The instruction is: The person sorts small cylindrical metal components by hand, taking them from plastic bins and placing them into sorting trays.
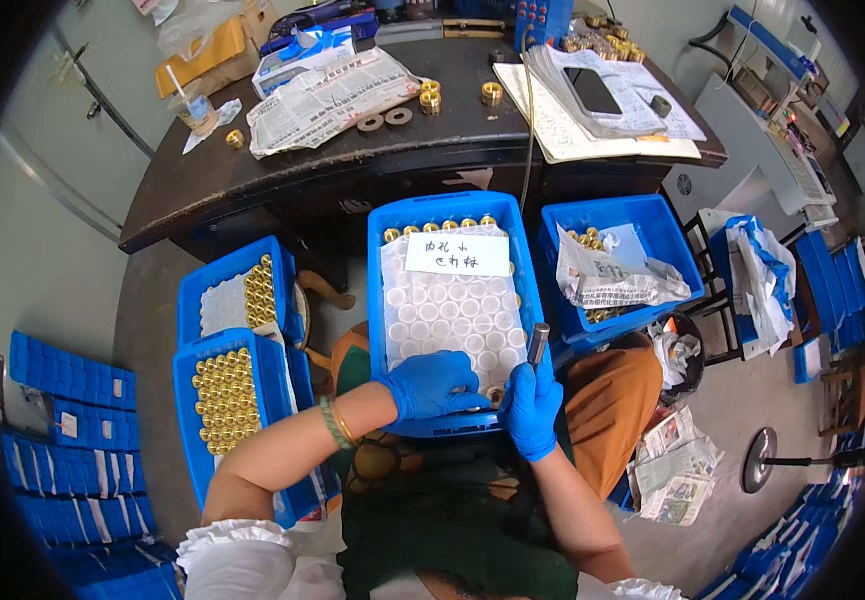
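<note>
One dark metal rod (538, 343), grasped upright by the right hand (532, 408), points just past twelve o'clock; leftward, at that hand's nine, the left hand (434, 386) shows no clear grip.

There's two handwritten lines on the white paper slip (457, 255) mid-frame, tiny print on the desk newspaper (332, 102) upper left, scribbles on notebook pages (550, 128) upper right.
</note>
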Action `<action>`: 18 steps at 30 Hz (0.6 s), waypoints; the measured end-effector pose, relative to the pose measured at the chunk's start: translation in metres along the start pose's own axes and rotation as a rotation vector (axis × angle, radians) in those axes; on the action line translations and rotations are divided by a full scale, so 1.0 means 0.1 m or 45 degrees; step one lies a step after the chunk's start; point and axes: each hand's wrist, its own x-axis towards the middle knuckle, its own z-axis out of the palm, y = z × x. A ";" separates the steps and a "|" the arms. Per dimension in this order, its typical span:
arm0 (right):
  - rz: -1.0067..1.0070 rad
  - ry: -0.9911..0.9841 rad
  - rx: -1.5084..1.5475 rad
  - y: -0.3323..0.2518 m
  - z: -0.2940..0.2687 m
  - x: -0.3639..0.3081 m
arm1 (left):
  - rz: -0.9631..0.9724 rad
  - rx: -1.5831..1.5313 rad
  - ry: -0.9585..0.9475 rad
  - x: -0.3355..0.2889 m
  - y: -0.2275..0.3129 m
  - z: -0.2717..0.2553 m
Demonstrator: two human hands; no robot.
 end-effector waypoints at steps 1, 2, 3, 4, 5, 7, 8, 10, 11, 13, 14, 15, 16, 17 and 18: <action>-0.018 0.000 -0.002 -0.02 -0.01 -0.03 | -0.032 -0.021 0.101 0.00 -0.02 0.06; -0.034 -0.030 -0.004 -0.04 -0.03 -0.08 | -0.063 -0.042 0.203 0.00 -0.05 0.08; -0.051 -0.061 -0.005 -0.06 -0.04 -0.11 | -0.057 -0.033 0.220 0.00 -0.08 0.07; -0.062 -0.060 -0.013 -0.14 -0.07 -0.17 | -0.091 -0.084 0.175 0.01 -0.09 0.08; 0.115 -0.231 0.069 -0.28 -0.11 -0.23 | -0.129 -0.134 0.129 0.00 -0.10 0.08; 0.279 -0.401 0.148 -0.46 -0.17 -0.30 | -0.158 -0.585 0.350 -0.10 -0.13 0.06; 0.194 -0.640 0.001 -0.52 -0.22 -0.29 | -0.185 -1.040 0.558 -0.14 -0.12 0.02; 0.148 -0.966 -0.147 -0.71 -0.24 -0.28 | -0.078 -1.105 0.717 -0.28 0.14 -0.13; 0.132 -0.956 -0.150 -0.73 -0.20 -0.29 | 0.021 -1.174 0.872 -0.37 0.33 -0.24; 0.103 -0.861 -0.132 -0.75 -0.14 -0.35 | 0.076 -1.362 0.896 -0.47 0.58 -0.26; 0.080 -0.857 -0.138 -0.77 -0.11 -0.37 | 0.111 -1.560 0.922 -0.50 0.64 -0.24; 0.255 -0.815 -0.011 -0.80 -0.09 -0.40 | 0.134 -1.547 0.928 -0.52 0.65 -0.22; 0.427 -0.765 0.116 -0.82 -0.08 -0.43 | 0.140 -1.460 0.950 -0.53 0.65 -0.22; 0.596 -0.715 0.246 -0.82 -0.06 -0.46 | 0.146 -1.371 0.975 -0.53 0.64 -0.23; 0.537 -0.689 0.236 -0.76 -0.04 -0.48 | 0.167 -1.471 0.939 -0.58 0.72 -0.27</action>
